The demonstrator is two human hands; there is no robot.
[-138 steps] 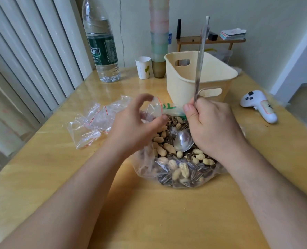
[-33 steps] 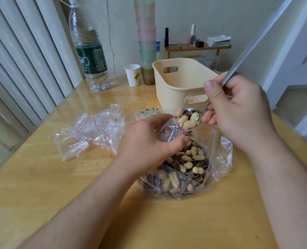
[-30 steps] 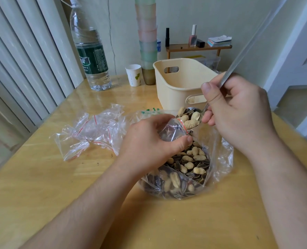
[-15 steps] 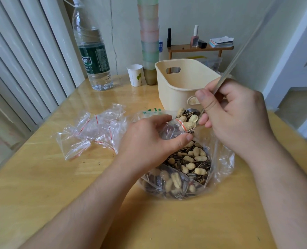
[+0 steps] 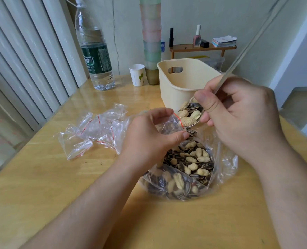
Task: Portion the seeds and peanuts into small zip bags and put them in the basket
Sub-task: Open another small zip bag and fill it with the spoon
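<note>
A large clear bag (image 5: 222, 164) of sunflower seeds and peanuts (image 5: 192, 159) lies open on the wooden table (image 5: 59, 186). Over it my left hand (image 5: 147, 137) pinches a small zip bag (image 5: 170, 125) with a red seal, mouth held open. My right hand (image 5: 242, 119) grips a long metal spoon (image 5: 194, 115) heaped with peanuts and seeds; its bowl touches the small bag's mouth. A few seeds hang at the spoon's lip. The cream basket (image 5: 183, 81) stands just behind, and what I see of its inside is empty.
Several spare small zip bags (image 5: 93, 130) lie crumpled left of my left hand. At the back stand a water bottle (image 5: 95, 54), a paper cup (image 5: 137, 75), a stack of pastel cups (image 5: 151, 38) and a small shelf (image 5: 203, 48). Dark crumbs dot the table.
My right hand lifted the spoon out of the big bag with a load of peanuts and seeds and brought it left and down to the small bag's mouth. My left hand kept the bag open.
</note>
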